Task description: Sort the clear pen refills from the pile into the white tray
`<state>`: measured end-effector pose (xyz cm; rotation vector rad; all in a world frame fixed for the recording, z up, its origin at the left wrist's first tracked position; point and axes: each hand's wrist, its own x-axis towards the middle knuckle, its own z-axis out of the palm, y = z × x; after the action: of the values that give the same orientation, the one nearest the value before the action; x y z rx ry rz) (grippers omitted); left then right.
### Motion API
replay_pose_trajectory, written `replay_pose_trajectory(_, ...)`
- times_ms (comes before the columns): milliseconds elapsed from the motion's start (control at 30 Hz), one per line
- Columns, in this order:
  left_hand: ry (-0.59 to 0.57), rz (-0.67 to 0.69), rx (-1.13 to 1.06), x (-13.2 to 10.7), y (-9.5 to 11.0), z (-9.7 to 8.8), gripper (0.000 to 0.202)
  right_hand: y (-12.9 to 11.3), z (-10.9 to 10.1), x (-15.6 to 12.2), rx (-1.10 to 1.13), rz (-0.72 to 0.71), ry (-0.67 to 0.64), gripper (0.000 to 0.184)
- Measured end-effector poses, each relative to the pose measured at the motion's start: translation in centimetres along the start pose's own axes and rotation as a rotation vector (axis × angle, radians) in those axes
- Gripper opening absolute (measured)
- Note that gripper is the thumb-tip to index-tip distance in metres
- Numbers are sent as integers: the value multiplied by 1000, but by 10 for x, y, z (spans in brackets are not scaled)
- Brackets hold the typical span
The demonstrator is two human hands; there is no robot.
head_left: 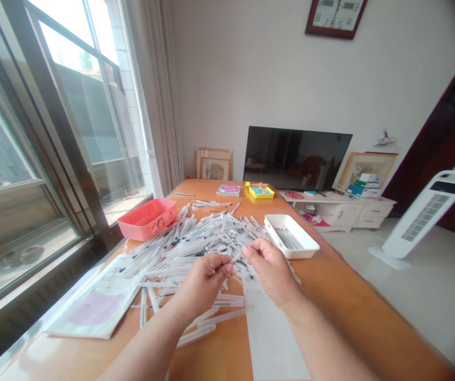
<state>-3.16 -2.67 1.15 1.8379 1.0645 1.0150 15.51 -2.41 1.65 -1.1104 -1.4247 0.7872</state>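
Fingertips pinched, my left hand [206, 278] and my right hand [269, 267] meet over the front right of a pile of pens. Between them they hold a short translucent pen piece [236, 258]; my fingers hide most of it, so I cannot tell whether it is one part or two. The heap of clear plastic pens and pen parts [199, 241] spreads beyond and left of my hands. Under my right hand lies a white paper strip [273, 338]. Just beyond that hand, a white tray [312, 248] holds several thin grey sticks like pens or refills.
On the wooden table [362, 317], a red plastic basket [136, 230] stands left of the pile, with a booklet [92, 307] nearer me. A yellow box [260, 191] and a pink booklet [228, 190] lie at the far end. Right of the table stands a white fan [424, 217].
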Motion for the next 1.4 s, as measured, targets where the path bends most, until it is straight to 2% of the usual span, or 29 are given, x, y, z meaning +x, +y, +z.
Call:
replay_pose_trajectory(200, -88, -34, -120, -1, -4, 1, 32, -2, 0, -1, 90, 43, -54, 30)
replay_pose_trajectory(300, -58, -17, -83, -1, -4, 1, 30, -1, 1, -1, 48, 29, -16, 34)
replay_pose_trajectory(433, 17, 52, 93, -2, -3, 2, 26, 2, 4, -1, -27, 9, 48, 39)
replay_pose_trajectory(667, -35, -5, 19, -1, -4, 2, 28, 3, 3, -1, 43, 27, -4, 40)
replay_pose_trajectory(800, 24, 53, 156, -2, -3, 3, 26, 5, 2, -1, -33, 26, 50, 45)
replay_pose_trajectory(900, 28, 78, 214, -3, -2, 3, 26, 7, 2, 0, -55, 34, 59, 48)
replay_pose_trajectory(1133, -18, 23, 121, -1, -5, 4, 28, 10, 1, 1, 40, 75, -16, 43)
replay_pose_trajectory(1400, 12, 46, 223, -4, 1, 6, 25, 11, 2, 2, -51, 37, 64, 48)
